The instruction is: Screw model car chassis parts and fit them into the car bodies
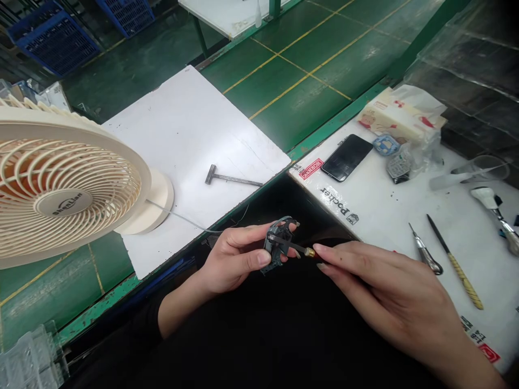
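Your L hand gripped dark plastic part, R hand pinched brass-collared tool, fingers closed on each, shaft over part

my left hand grips a dark plastic part, my right hand pinches a thin tool against it, with a fan off left.
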The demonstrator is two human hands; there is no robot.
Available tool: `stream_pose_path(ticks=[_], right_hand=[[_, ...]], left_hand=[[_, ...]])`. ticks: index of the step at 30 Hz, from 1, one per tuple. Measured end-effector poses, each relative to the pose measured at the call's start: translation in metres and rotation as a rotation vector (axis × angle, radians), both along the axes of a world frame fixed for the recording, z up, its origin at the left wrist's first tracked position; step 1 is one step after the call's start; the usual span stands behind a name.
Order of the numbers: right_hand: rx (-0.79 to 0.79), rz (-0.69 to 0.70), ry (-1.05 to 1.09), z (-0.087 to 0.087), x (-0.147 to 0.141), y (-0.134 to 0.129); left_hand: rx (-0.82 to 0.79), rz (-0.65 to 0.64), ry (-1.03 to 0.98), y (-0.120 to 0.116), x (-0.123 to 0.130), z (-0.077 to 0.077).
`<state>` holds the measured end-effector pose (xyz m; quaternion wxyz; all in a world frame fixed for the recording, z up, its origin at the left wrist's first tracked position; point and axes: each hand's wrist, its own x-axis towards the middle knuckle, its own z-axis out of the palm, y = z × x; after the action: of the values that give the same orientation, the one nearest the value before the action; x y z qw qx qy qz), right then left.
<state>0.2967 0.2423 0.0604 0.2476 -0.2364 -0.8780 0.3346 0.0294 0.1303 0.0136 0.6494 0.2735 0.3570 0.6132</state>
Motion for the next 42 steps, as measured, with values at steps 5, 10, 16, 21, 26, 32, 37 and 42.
stream_pose_path(ticks=[5, 10, 16, 21, 26, 32, 37, 42], right_hand=[[0.043, 0.02, -0.003, 0.003, -0.005, 0.001], [0.042, 0.022, -0.018, 0.003, -0.007, 0.003], [0.033, 0.007, -0.005, 0.002, -0.01, 0.002], [0.006, 0.02, -0.008, 0.002, -0.014, 0.0], [0.005, -0.01, -0.017, 0.004, -0.015, -0.005], [-0.007, -0.012, -0.009, 0.004, -0.015, -0.007], [-0.021, -0.013, 0.018, 0.003, -0.014, -0.009], [-0.015, -0.026, 0.016, 0.002, -0.014, -0.013]], left_hand=[[0.065, -0.005, -0.016, 0.0, -0.003, -0.003], [0.041, -0.004, 0.004, -0.002, -0.005, -0.004], [0.042, -0.006, 0.008, -0.002, -0.007, -0.005], [0.08, 0.004, 0.048, -0.003, -0.007, -0.008], [0.154, 0.06, 0.126, -0.006, -0.005, -0.014], [0.183, 0.09, 0.168, -0.007, -0.003, -0.015], [0.201, 0.093, 0.189, -0.006, -0.001, -0.011], [0.208, 0.109, 0.198, -0.008, 0.002, -0.011]])
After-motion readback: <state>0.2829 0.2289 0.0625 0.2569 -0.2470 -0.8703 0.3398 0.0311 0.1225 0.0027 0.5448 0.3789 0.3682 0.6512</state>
